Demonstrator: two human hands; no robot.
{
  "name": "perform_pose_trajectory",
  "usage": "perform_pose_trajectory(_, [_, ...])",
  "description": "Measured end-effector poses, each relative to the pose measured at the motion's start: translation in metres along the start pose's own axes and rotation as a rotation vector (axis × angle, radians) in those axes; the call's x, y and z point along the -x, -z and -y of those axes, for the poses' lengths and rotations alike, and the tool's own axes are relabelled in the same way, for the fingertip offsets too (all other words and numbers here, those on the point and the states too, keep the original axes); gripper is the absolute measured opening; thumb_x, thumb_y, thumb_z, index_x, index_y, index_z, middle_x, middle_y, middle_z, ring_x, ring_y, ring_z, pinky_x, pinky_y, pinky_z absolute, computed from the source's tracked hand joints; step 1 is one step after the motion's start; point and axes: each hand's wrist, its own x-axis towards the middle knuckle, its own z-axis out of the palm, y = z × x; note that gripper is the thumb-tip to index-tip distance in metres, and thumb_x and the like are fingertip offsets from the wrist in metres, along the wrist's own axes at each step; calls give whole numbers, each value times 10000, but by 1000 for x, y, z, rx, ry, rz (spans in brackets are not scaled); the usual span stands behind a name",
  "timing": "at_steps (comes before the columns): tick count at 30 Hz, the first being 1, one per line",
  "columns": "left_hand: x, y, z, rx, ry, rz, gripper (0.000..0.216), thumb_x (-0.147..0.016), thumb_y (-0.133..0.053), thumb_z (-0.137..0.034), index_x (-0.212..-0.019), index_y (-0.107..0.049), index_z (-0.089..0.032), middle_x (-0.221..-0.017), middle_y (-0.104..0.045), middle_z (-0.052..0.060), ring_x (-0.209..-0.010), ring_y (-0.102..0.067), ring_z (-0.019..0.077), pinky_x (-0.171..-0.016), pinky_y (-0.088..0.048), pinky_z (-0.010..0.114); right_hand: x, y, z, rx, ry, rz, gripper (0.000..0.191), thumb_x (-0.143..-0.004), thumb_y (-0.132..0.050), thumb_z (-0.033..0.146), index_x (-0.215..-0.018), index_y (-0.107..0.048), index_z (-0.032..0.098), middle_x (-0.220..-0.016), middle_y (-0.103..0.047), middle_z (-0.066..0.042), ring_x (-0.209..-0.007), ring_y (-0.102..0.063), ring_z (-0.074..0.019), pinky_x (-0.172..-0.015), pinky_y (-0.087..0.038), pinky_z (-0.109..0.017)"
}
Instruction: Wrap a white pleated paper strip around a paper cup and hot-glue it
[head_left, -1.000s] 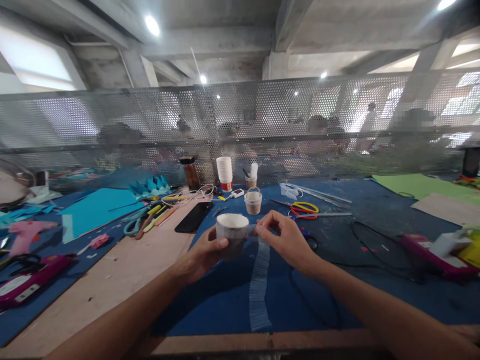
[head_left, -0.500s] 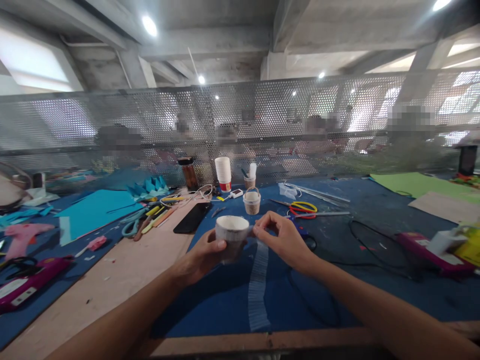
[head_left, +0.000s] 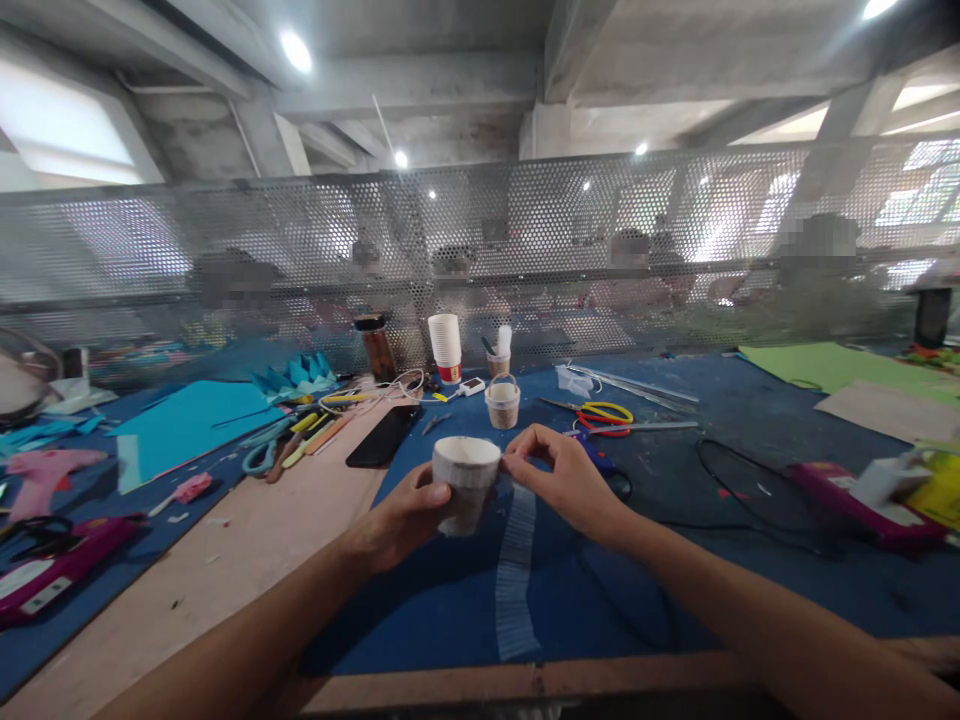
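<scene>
Centre of the frame, and the left hand [head_left: 409, 508] is wrapped round the pale cup [head_left: 466, 490], thumb against its side! At the cup's right edge, the right hand [head_left: 559, 472] has thumb and fingertips pressed together, on what I can't tell, a pleated strip [head_left: 516, 585] stretching below.

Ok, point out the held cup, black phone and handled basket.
Held cup [head_left: 466, 486], head view, outer wall.
Black phone [head_left: 383, 437], head view, upper face.
Handled basket [head_left: 502, 411], head view, front wall.
</scene>
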Motion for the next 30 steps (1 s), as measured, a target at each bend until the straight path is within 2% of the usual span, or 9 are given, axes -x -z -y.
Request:
perform_pose_trajectory(7, [-1,0,1,11,5,13,530,-754,-836,-364,-1226,-711,-156,-1118,-759,139,-974,-716,268,-907,-522,368,-3,1,-4,-111,-78,47,210,-898,-669,326,-759,-563,208,-1121,-730,-94,-1028,-689,-226,-878,-514,-361])
perform_pose_trajectory(14, [-1,2,3,8,6,34,526,-799,-807,-367,-1254,-692,-130,-1171,-743,169,-1089,-695,307,-916,-530,367,-5,0,0,-168,-126,60,266,-893,-677,383,-740,-529,222,-1159,-747,-112,-1153,-674,-255,-942,-496,-372])
perform_pose_trajectory(20, [-3,2,5,3,-34,-30,527,-847,-769,-315,-1336,-622,-184,-1328,-674,165,-1159,-672,316,-891,-549,365,-7,-1,-8,-145,-150,18,297,-863,-687,427,-724,-531,216,-1107,-757,-108,-1071,-689,-257,-865,-498,-343])
perform_pose_trajectory(25, [-2,-5,3,15,-49,-58,478,-903,-696,-246,-1368,-596,-195,-1345,-666,149,-1206,-653,294,-982,-520,373,-8,-3,-14,-145,-159,-24,278,-851,-682,417,-721,-551,210,-1130,-744,-128,-1028,-686,-263,-867,-491,-371])
perform_pose_trajectory(30, [0,-10,2,-68,-69,-92,509,-861,-744,-275,-1345,-613,-190,-1342,-665,158,-1205,-643,325,-969,-524,405,-7,-3,-13,-128,-168,-46,288,-840,-689,428,-713,-545,214,-1124,-735,-139,-1033,-671,-274,-859,-487,-383])
